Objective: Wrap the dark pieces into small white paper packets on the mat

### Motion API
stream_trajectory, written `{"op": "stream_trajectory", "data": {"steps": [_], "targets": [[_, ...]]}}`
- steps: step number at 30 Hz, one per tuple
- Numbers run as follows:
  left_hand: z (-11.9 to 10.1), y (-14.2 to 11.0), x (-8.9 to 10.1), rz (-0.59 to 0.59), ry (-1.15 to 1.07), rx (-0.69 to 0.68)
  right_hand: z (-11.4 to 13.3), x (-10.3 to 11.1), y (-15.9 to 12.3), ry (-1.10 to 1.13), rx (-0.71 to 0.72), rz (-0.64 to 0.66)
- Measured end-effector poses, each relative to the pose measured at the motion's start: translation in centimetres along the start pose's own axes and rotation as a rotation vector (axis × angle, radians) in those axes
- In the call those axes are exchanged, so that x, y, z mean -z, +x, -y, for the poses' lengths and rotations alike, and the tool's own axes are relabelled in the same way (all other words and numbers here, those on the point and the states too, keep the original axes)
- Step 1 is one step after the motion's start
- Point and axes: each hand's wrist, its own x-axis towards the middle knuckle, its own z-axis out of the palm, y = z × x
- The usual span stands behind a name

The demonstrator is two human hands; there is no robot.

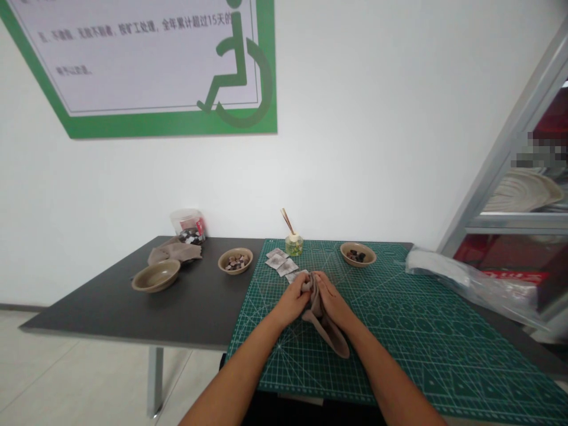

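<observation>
Both hands grip one piece of grey-brown cloth [331, 338] over the green mat. My left hand [293, 300] is closed around its bunched upper part from the left. Pressed against the same bunch from the right is my right hand [332, 300], its fingers together. The cloth's lower end hangs in a loose fold toward me. Whether anything is wrapped inside is hidden. Just beyond my left hand, several small square packets [287, 267] with grey printing lie overlapped on the mat.
A green cutting mat [399, 331] covers the table's right part. A reed diffuser [293, 244] stands behind the packets. Bowls with small dark pieces [358, 246] and mixed pieces [235, 271] flank it. Left are another bowl [153, 287], cloth [173, 252] and a clear tub [189, 222]. Plastic wrap [461, 284] lies right.
</observation>
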Motion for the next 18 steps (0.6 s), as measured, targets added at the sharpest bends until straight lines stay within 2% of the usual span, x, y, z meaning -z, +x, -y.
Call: {"op": "stream_trajectory", "data": {"steps": [5,10,14,18], "targets": [[0.5,0.1,0.1,-0.083,0.07,0.034,-0.4,0.0,0.3,0.01,-0.04,0.021],[0.6,0.1,0.2,-0.19,0.021,0.057,-0.9,0.5,0.7,0.021,-0.081,0.119],[0.5,0.2,0.1,-0.121,-0.082,0.037,-1.4,0.5,0.7,-0.09,-0.052,0.075],[0.6,0.2,-0.3,-0.033,-0.164,0.056,-1.3,0.4,0.6,-0.323,0.006,0.014]]}}
